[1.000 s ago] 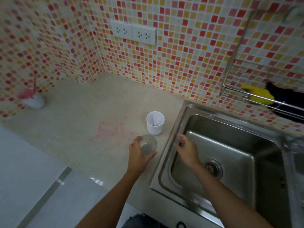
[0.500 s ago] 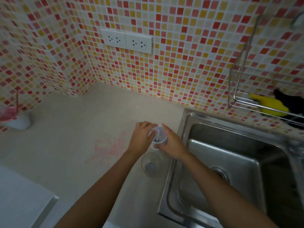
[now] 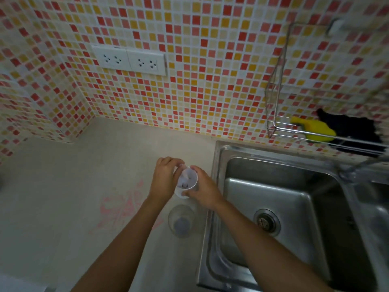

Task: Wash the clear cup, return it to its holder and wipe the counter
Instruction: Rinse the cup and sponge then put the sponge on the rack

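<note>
1. Our left hand [image 3: 163,178] and right hand [image 3: 203,191] both curl around the white holder [image 3: 186,182], fingers pressed to its sides, beside the sink [image 3: 219,186].
2. The clear cup [image 3: 182,220] stands upright on the desk [image 3: 63,186], just in front of the holder and apart from both hands.
3. A pink smear [image 3: 124,207] marks the desk left of the cup.

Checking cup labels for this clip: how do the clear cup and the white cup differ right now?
The clear see-through cup stands untouched on the beige counter; the opaque white plastic cup is gripped by both the left hand and right hand. The clear cup sits nearer the camera. Both are upright, open-topped, beside the steel sink.
</note>
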